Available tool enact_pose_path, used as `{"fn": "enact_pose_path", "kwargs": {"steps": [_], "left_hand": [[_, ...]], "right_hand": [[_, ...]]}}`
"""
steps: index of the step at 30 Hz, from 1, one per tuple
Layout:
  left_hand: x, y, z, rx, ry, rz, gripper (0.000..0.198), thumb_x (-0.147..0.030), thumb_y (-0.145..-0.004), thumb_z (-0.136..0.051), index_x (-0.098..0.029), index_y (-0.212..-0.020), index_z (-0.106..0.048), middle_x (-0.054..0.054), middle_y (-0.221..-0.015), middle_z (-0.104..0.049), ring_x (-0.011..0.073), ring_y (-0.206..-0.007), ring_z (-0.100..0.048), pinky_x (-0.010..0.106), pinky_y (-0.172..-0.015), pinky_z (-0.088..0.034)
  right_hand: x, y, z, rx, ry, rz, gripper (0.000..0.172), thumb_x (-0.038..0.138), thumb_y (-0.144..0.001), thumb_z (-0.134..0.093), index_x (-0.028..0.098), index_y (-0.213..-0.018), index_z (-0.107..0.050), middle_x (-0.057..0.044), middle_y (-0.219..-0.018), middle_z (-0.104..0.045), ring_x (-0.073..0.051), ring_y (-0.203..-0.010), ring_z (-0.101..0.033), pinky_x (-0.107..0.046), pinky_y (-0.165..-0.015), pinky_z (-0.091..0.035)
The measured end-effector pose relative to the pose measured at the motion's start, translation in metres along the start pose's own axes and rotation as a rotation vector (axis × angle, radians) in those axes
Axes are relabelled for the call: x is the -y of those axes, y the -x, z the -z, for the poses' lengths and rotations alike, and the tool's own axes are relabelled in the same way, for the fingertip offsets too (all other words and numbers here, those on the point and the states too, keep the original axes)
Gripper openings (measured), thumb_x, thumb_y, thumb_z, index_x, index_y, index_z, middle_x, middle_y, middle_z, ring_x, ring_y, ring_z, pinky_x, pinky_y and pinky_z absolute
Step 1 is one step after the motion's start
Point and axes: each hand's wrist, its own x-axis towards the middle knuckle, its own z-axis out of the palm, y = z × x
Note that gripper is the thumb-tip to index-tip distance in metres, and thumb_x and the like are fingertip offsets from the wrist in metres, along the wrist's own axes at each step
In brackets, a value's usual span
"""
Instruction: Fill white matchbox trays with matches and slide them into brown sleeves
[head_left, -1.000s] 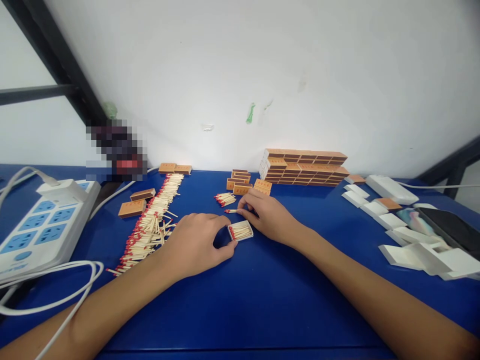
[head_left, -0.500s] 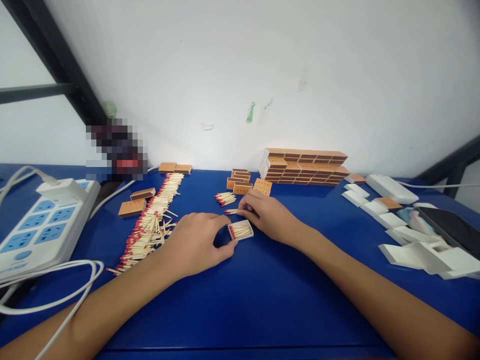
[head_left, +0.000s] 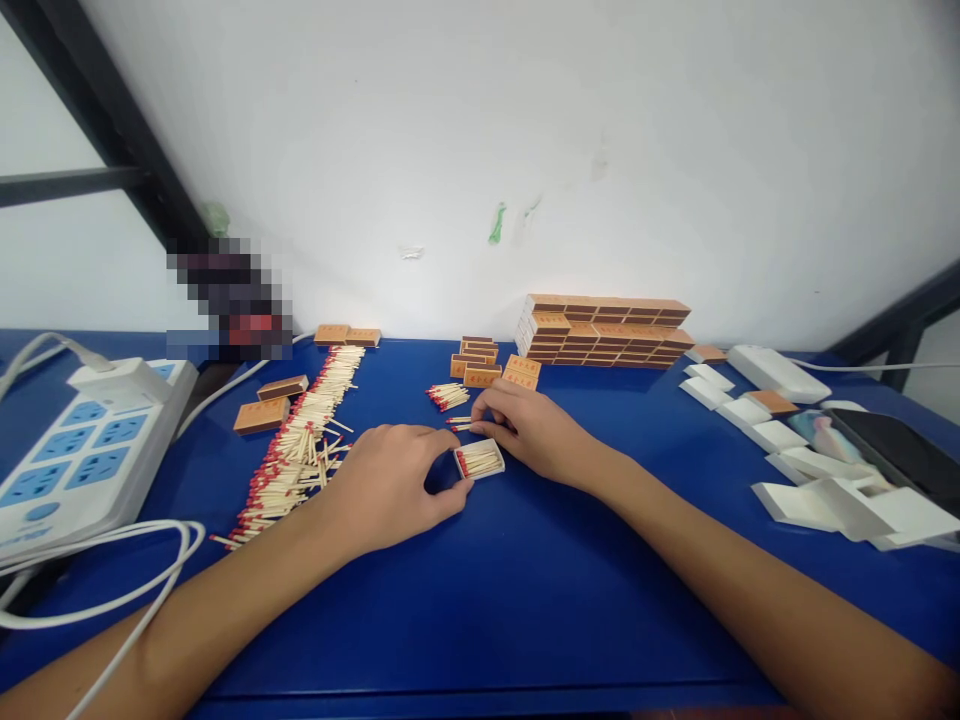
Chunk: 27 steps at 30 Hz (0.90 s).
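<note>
Left hand (head_left: 394, 485) had the open matchbox tray (head_left: 484, 476) by its left corners, thumb at the near one and forefinger at the far one, parted just enough to span it, so a light steadying hold as far as I could judge. Tray sat on the slick blue tabletop (head_left: 480, 600), between both hands, with red-tipped matches (head_left: 481, 459) lying inside. Right hand (head_left: 525, 425) was just beyond it, fingers bunched low over the plain ends of some loose matches (head_left: 459, 423) (couldn't tell if they were really pinched or only touched, the fingers hid it). Squeezing that thin-walled tray too hard could buckle it or make it skid, and a sloppy pinch on such skinny sticks could scatter them or leave them crooked. Same pale wood and red heads in the small bundle (head_left: 448, 396) just past those, plus the long, messy row (head_left: 300, 450) off to the left. Farther back were some orange-and-brown cardboard boxes (head_left: 481, 376), then a brick-like stack (head_left: 607, 335) by the marked-up white wall (head_left: 600, 180).
</note>
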Motion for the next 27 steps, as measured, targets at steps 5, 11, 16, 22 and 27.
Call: {"fn": "enact_pose_path", "kwargs": {"steps": [5,11,16,22,27], "left_hand": [[0.001,-0.001,0.001,0.001,-0.014,0.009,0.031,-0.045,-0.091,-0.066,-0.022,-0.108,-0.079,0.001,-0.071,-0.071,0.0185,-0.063,-0.064,0.030,-0.059,-0.038],[-0.001,-0.002,0.002,0.004,-0.015,0.020,0.030,-0.044,-0.092,-0.066,-0.023,-0.108,-0.080,0.000,-0.068,-0.069,0.0188,-0.060,-0.062,0.031,-0.058,-0.036],[-0.001,-0.002,0.004,0.002,0.000,0.039,0.029,-0.044,-0.091,-0.067,-0.024,-0.108,-0.079,0.000,-0.068,-0.069,0.0192,-0.063,-0.064,0.031,-0.059,-0.036],[0.000,-0.003,0.003,-0.006,0.013,0.048,0.028,-0.045,-0.090,-0.067,-0.024,-0.104,-0.079,0.000,-0.069,-0.069,0.0191,-0.063,-0.063,0.031,-0.059,-0.035],[0.000,-0.004,0.003,-0.002,0.010,0.039,0.026,-0.044,-0.090,-0.067,-0.025,-0.104,-0.079,-0.001,-0.068,-0.068,0.0194,-0.063,-0.062,0.031,-0.059,-0.034]], "right_hand": [[0.000,0.000,-0.001,-0.002,0.002,-0.021,0.006,0.024,-0.103,-0.062,0.021,-0.098,-0.063,-0.002,-0.096,-0.060,-0.016,-0.079,-0.054,-0.028,-0.070,-0.039],[0.002,-0.002,0.001,0.037,0.021,-0.048,0.006,0.022,-0.103,-0.062,0.020,-0.097,-0.064,-0.003,-0.097,-0.061,-0.015,-0.079,-0.054,-0.028,-0.071,-0.039],[0.003,0.001,0.014,0.003,-0.006,-0.044,0.009,0.023,-0.104,-0.059,0.020,-0.096,-0.063,-0.003,-0.093,-0.060,-0.016,-0.078,-0.054,-0.029,-0.071,-0.040],[0.019,0.013,0.026,0.108,-0.096,-0.008,0.012,0.023,-0.103,-0.058,0.021,-0.095,-0.066,-0.002,-0.089,-0.061,-0.015,-0.074,-0.052,-0.028,-0.066,-0.039],[0.020,0.013,0.026,0.113,-0.120,-0.005,0.008,0.023,-0.099,-0.064,0.021,-0.093,-0.069,0.000,-0.083,-0.060,-0.014,-0.072,-0.052,-0.028,-0.065,-0.039]]}}
